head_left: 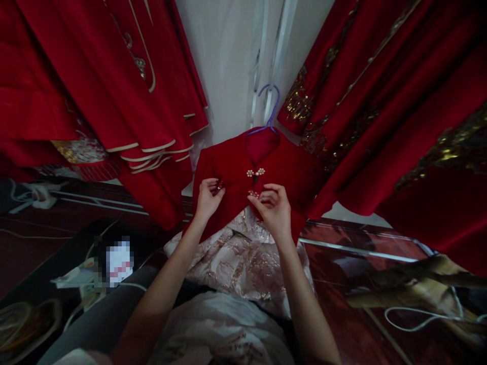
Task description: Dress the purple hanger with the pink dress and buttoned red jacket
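A short red jacket point(224, 157) hangs on a purple hanger point(271, 114) against a pale panel. Its front carries a beaded flower-shaped clasp point(255, 173), done up below the neckline. Just beneath it, my right hand point(274, 209) pinches at a second flower clasp point(253, 193), partly hidden by the thumb. My left hand point(209, 198) is closed at the jacket's left front, holding a small shiny dark red piece point(220, 184) whose kind I cannot make out. Below the jacket spreads a pale pink brocade fabric point(243, 263) with glittering lines.
Red garments with pale piping point(152, 101) hang at left, and gold-embroidered red garments point(365, 101) at right. A blurred-out lit screen point(118, 261) stands at lower left among cables. Brown wrapping point(414, 289) with a white cord point(411, 324) lies at lower right.
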`<state>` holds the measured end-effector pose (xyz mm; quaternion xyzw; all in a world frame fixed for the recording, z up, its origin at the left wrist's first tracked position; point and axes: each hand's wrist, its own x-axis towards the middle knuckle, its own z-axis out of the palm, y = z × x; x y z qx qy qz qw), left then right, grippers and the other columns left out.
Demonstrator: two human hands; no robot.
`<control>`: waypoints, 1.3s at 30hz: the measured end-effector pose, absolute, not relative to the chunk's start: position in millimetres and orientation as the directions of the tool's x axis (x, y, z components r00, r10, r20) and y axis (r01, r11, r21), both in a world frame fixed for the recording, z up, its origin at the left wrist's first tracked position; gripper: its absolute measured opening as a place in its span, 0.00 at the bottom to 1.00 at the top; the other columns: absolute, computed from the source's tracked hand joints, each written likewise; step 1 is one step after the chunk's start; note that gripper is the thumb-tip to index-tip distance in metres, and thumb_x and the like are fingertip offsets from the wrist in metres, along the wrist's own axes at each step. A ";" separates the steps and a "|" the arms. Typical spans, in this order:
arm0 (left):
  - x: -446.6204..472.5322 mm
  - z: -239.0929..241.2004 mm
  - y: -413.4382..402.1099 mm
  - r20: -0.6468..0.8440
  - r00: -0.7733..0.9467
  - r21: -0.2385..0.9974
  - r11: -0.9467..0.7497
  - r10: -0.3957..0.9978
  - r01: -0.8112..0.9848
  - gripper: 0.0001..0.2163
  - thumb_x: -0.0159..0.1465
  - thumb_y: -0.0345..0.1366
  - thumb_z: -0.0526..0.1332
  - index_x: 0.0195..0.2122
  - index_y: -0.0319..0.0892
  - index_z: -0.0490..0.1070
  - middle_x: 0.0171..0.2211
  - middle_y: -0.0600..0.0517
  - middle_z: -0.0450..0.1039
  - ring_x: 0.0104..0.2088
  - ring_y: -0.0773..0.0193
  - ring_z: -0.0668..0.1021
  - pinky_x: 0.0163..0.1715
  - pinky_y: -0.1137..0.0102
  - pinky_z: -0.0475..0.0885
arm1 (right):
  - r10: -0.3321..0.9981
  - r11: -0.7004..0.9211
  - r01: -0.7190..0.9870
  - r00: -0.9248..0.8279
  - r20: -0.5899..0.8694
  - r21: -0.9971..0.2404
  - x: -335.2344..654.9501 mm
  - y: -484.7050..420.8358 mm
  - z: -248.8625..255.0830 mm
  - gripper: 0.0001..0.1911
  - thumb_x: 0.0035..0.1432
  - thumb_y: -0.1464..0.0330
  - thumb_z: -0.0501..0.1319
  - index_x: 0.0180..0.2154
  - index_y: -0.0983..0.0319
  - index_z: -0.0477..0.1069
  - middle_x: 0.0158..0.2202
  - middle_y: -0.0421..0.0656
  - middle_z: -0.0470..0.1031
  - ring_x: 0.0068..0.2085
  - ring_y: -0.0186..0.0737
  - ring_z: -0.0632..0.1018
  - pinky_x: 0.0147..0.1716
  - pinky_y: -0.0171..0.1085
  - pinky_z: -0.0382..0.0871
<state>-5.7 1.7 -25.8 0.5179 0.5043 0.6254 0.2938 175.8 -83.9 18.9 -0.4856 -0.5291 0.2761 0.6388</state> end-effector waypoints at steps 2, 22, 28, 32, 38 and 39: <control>-8.1 -32.3 7.4 0.276 -0.241 0.960 -0.257 0.930 0.109 0.18 0.47 0.31 0.69 0.38 0.40 0.66 0.35 0.51 0.71 0.35 0.68 0.75 0.41 0.69 0.71 | 0.832 0.404 0.162 0.345 0.436 -0.900 180.2 -84.8 23.8 0.23 0.47 0.62 0.69 0.43 0.56 0.63 0.30 0.37 0.72 0.31 0.34 0.76 0.30 0.34 0.73; 6.6 -32.0 -7.4 0.186 -0.252 0.939 -0.247 0.950 -0.238 0.13 0.45 0.27 0.67 0.33 0.37 0.73 0.32 0.51 0.77 0.33 0.68 0.77 0.42 0.70 0.72 | 0.916 0.402 0.151 -0.082 0.394 -0.903 151.3 -48.1 23.3 0.12 0.52 0.65 0.66 0.39 0.60 0.77 0.35 0.41 0.78 0.35 0.33 0.77 0.37 0.32 0.73; 3.8 -31.7 -5.4 0.183 -0.231 0.938 -0.240 0.956 -0.248 0.13 0.46 0.29 0.68 0.35 0.37 0.76 0.34 0.49 0.79 0.35 0.66 0.79 0.47 0.65 0.72 | 0.910 0.385 0.336 0.021 0.415 -0.860 136.4 -11.5 -4.3 0.10 0.53 0.67 0.64 0.39 0.60 0.78 0.34 0.40 0.78 0.33 0.33 0.77 0.36 0.32 0.74; 4.5 -31.7 -4.5 0.201 -0.236 0.945 -0.252 0.951 -0.210 0.12 0.48 0.31 0.69 0.35 0.37 0.77 0.34 0.48 0.80 0.35 0.65 0.80 0.47 0.65 0.73 | 0.898 0.394 0.339 0.056 0.437 -0.854 135.9 -13.0 -8.9 0.11 0.55 0.66 0.63 0.40 0.59 0.78 0.34 0.41 0.78 0.33 0.33 0.77 0.36 0.32 0.75; 3.8 -33.7 -4.1 0.246 -0.235 0.956 -0.275 0.940 -0.100 0.12 0.50 0.33 0.68 0.35 0.36 0.78 0.34 0.46 0.80 0.34 0.64 0.80 0.44 0.66 0.74 | 0.884 0.406 0.381 0.067 0.463 -0.831 134.2 -16.3 -11.1 0.11 0.56 0.66 0.61 0.42 0.58 0.77 0.36 0.41 0.77 0.33 0.33 0.77 0.34 0.31 0.75; 3.1 -33.7 -4.1 0.251 -0.236 0.957 -0.277 0.939 -0.084 0.11 0.50 0.33 0.68 0.35 0.36 0.78 0.35 0.46 0.80 0.34 0.64 0.80 0.44 0.66 0.74 | 0.881 0.405 0.404 0.069 0.469 -0.820 133.3 -16.4 -11.4 0.11 0.57 0.65 0.61 0.42 0.58 0.77 0.36 0.41 0.77 0.33 0.32 0.77 0.34 0.31 0.75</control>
